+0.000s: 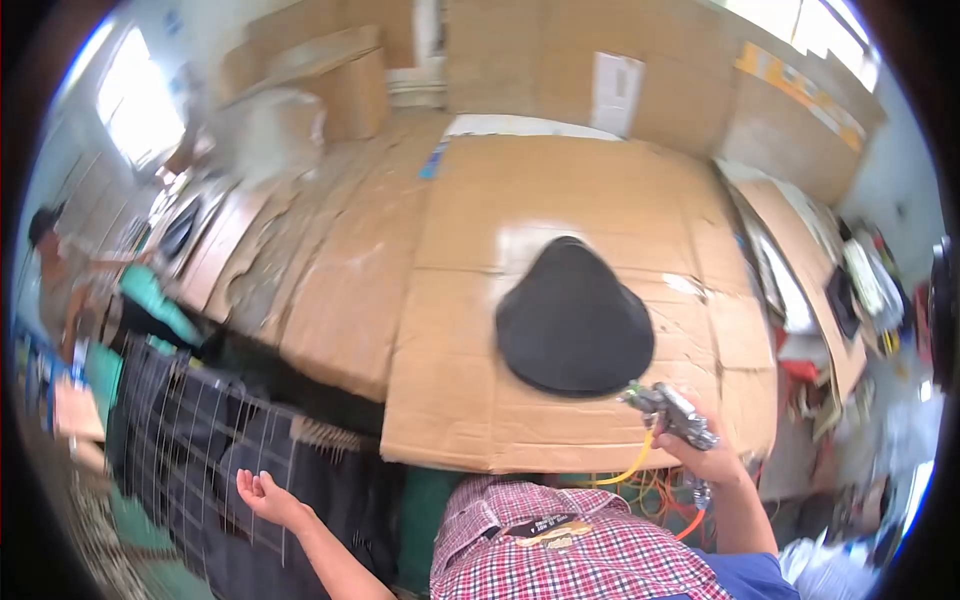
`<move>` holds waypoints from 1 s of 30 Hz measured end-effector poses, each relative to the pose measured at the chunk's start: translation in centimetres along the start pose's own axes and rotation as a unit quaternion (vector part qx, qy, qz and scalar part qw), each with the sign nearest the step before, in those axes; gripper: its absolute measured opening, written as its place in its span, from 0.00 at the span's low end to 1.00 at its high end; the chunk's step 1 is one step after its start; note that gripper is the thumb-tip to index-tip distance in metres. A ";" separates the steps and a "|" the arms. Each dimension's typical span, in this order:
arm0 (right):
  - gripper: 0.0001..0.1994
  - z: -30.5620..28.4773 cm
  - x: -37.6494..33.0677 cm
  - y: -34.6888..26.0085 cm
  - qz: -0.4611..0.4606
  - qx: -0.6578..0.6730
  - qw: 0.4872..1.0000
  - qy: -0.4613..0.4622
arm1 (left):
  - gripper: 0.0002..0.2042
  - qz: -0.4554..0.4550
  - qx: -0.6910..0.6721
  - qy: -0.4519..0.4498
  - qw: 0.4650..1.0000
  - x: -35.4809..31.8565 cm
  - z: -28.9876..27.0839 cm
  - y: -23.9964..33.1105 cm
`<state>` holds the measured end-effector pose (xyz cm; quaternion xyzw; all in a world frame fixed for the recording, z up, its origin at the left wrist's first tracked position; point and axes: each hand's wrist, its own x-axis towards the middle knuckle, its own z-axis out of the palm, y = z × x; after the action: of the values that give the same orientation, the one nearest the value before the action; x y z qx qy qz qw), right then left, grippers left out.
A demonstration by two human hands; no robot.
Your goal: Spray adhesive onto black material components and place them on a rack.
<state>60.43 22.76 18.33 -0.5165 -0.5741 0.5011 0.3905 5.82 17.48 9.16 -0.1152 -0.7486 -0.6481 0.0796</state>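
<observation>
The right hand [705, 455] is gripping a silver spray gun [680, 415], fingers wrapping around it, at the near right of the cardboard-covered table [455, 375]. A yellow hose [638, 463] and an orange hose [692, 525] are running from the gun. A black, saddle-shaped piece [573, 325] is lying just to its far left. The left hand [268, 497] is holding nothing, its fingers half curling, near a wire rack [190, 420] at left.
</observation>
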 end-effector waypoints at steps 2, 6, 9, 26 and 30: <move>0.27 -2.7 -2.9 -0.6 0.036 0.026 0.994 0.101 | 0.18 -0.004 -0.044 -0.076 0.996 -1.2 5.5 -0.7; 0.28 -4.3 -6.4 -2.3 0.117 0.061 0.985 0.110 | 0.17 -0.012 -0.106 -0.228 0.968 -6.2 14.5 -2.3; 0.25 -3.8 -7.8 -2.7 0.076 0.123 0.983 0.113 | 0.18 -0.024 -0.098 -0.314 0.944 -11.0 18.8 -1.7; 0.24 -0.9 -7.8 -3.1 0.034 0.072 0.981 0.179 | 0.18 -0.016 -0.033 -0.404 0.914 -16.4 22.2 -4.4; 0.24 -1.1 -6.5 -3.9 0.027 0.081 0.964 0.252 | 0.18 -0.014 0.013 -0.420 0.907 -16.6 21.6 -6.4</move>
<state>61.77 16.67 22.79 -0.6077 -0.4005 0.4100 0.5497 20.64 36.83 -4.59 -0.3649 -0.7225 -0.5315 -0.2498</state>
